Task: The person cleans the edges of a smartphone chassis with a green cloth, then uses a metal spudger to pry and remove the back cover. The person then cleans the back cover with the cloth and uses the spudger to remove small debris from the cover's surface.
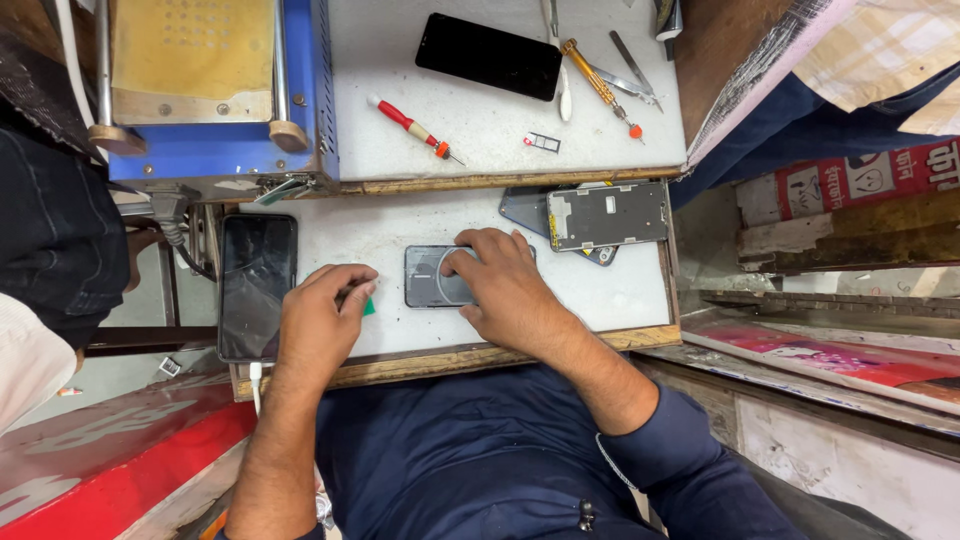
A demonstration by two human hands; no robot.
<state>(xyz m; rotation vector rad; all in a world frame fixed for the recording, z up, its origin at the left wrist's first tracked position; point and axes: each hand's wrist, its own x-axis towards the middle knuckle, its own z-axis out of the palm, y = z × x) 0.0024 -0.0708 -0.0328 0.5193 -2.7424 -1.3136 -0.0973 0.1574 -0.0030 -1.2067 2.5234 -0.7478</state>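
A person in a dark blue shirt leans over a small white worktop (620, 290), both bare forearms stretched out over it. The right hand (505, 290) lies flat on a dark phone (435, 277) in the middle of the worktop, fingers spread and pressing down on its right half, not closed around it. The left hand (320, 325) sits just left of the phone, its fingers pinched tightly on a small green pick (368, 307) (only a corner of it shows past the fingertips), which rests on the worktop just beside the phone's near left corner. Further left a second phone (257, 285) with a glossy black screen lies at the edge, a white cable running from its near end. To the right, beyond the right hand, lies a grey metal phone frame (607, 214). On the far shelf are a black phone (488, 55), a red-handled screwdriver (412, 127), a yellow-handled screwdriver (597, 86), tweezers (630, 80) and a small card tray (543, 142), with a blue machine (230, 150) at the far left.
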